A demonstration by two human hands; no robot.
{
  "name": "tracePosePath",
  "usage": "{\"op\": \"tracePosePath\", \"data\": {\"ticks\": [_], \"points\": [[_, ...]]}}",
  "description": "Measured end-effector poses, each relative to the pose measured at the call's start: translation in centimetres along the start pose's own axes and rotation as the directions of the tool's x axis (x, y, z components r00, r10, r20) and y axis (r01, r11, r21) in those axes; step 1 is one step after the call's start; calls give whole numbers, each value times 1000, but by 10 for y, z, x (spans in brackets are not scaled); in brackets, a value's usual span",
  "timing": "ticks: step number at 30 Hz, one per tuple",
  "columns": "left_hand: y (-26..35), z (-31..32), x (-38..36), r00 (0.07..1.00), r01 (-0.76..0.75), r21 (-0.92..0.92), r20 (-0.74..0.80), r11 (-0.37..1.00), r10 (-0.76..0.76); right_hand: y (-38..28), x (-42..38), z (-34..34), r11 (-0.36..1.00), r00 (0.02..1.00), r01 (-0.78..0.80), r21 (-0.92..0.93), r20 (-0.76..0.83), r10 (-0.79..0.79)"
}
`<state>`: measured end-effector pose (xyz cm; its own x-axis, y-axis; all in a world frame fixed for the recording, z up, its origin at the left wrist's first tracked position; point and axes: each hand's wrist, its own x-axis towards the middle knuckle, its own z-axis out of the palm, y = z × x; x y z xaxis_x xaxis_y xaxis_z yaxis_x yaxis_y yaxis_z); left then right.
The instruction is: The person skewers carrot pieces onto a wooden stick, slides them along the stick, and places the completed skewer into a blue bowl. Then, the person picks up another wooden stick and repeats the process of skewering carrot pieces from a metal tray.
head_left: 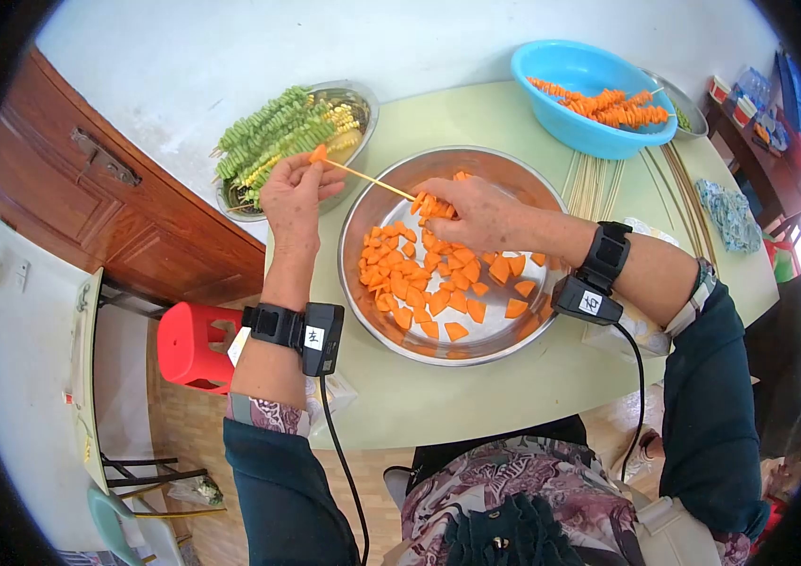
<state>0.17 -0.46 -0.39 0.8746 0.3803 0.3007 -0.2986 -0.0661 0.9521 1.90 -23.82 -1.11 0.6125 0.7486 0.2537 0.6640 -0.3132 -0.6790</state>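
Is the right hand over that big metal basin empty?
No, the right hand grips a cluster of orange pieces, and a thin stick runs from there toward the left hand.

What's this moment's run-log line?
Left hand: carrot piece at skewer end; right hand: gripping threaded carrot slices; steel basin: loose carrot pieces

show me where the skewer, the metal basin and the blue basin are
Skewer (369,179), head view: bare stretch of its shaft
Metal basin (515,174), head view: inner wall, upper right
Blue basin (565,129), head view: outer wall, near side
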Motion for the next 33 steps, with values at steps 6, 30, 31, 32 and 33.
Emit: {"op": "tracePosePath", "data": {"ticks": [6,30,31,32,33], "points": [[0,-1,1,1000,-3,14,15,1000,3,5,1,2,997,997,61,-38,-34,-62],[5,-9,4,988,-27,139,153,990,5,5,-2,1,954,1000,5,-300,-14,-10],[5,-8,5,987,-57,144,156,988,34,4,-2,1,954,1000,5,-300,-14,-10],[5,-8,5,985,-87,149,160,985,62,2,-2,1,945,1000,-7,-326,-23,-1],[5,-7,4,985,-87,149,160,985,62,1,-2,1,936,999,-19,-352,-32,8]]}}
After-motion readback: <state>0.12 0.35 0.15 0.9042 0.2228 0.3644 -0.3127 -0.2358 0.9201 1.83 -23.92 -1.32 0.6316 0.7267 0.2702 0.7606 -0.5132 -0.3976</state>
